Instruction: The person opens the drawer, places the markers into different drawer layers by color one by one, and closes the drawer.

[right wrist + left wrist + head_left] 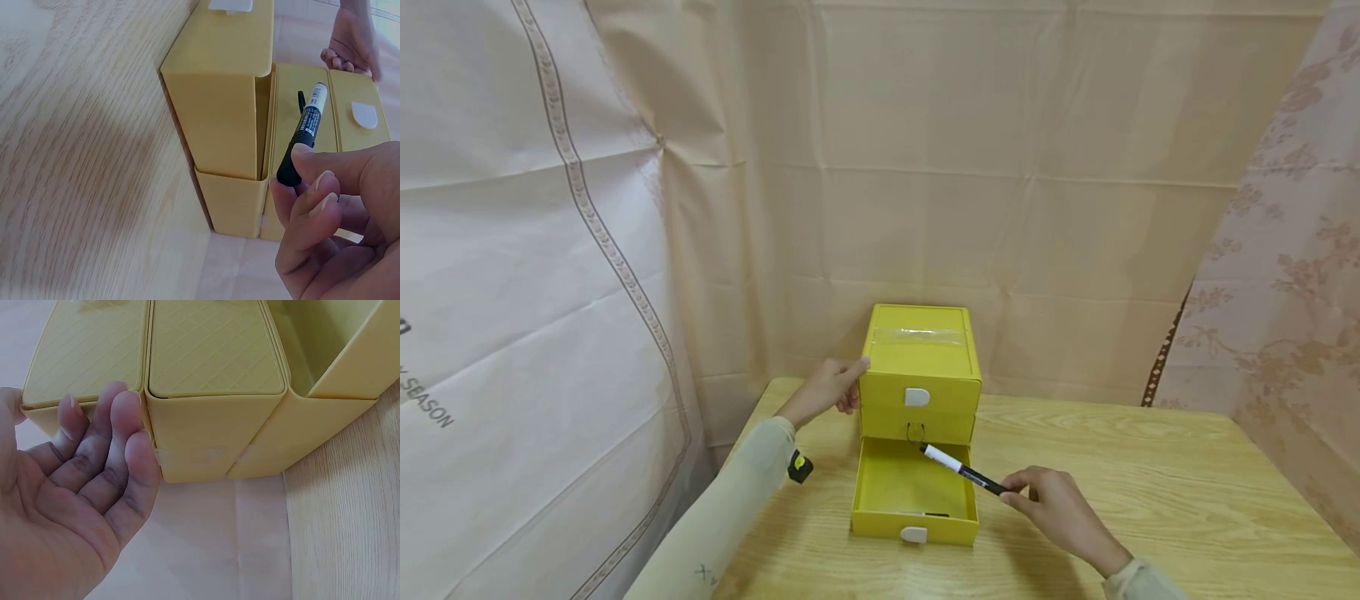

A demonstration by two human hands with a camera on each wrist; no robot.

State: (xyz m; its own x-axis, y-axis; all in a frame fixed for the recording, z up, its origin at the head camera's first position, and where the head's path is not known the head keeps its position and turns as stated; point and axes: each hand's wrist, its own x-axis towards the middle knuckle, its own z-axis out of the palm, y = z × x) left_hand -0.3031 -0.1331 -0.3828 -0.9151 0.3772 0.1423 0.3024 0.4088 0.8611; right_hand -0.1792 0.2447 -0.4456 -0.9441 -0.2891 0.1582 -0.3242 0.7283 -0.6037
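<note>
A yellow drawer cabinet [917, 350] stands on the table, its bottom drawer [910, 483] pulled out. My left hand [831, 387] touches the cabinet's left side, thumb at the top edge. In the left wrist view its loosely bent fingers [134, 456] lie along that side. My right hand [1060, 512] pinches a white-and-black marker [962, 469] by its black end between thumb and fingers. The marker's other end points toward the cabinet, over the open drawer. A thin, dark-tipped item [934, 514] lies inside the drawer near its front wall.
White tabs mark the top drawer [917, 397] and the bottom one; a thin black loop [915, 432] is on the middle front. A small black-and-yellow object [800, 467] sits left of the cabinet, beside my left sleeve. Cloth [910, 167] hangs behind the wooden table [1112, 442].
</note>
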